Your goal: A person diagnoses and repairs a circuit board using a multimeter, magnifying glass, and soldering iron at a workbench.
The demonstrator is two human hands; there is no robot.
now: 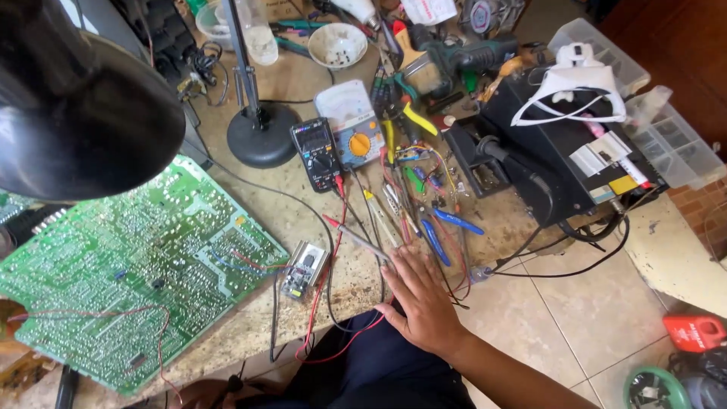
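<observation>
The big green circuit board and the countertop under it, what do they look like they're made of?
The large green circuit board looks like rigid laminate with a glossy green coating and pale printed tracks. The beige speckled countertop looks like polished stone, perhaps granite, judging by its mottled grain. The right hand rests at its edge.

A green circuit board (129, 265) lies at the left of the surface (303, 83). A black lamp base (261, 136) stands behind it. A white bowl (338, 44), possibly ceramic, sits farther back. A red object (695, 332) lies on the floor.

Pliers (443, 229), probe (362, 238) crowd right hand (422, 303) — floor side free.
</observation>
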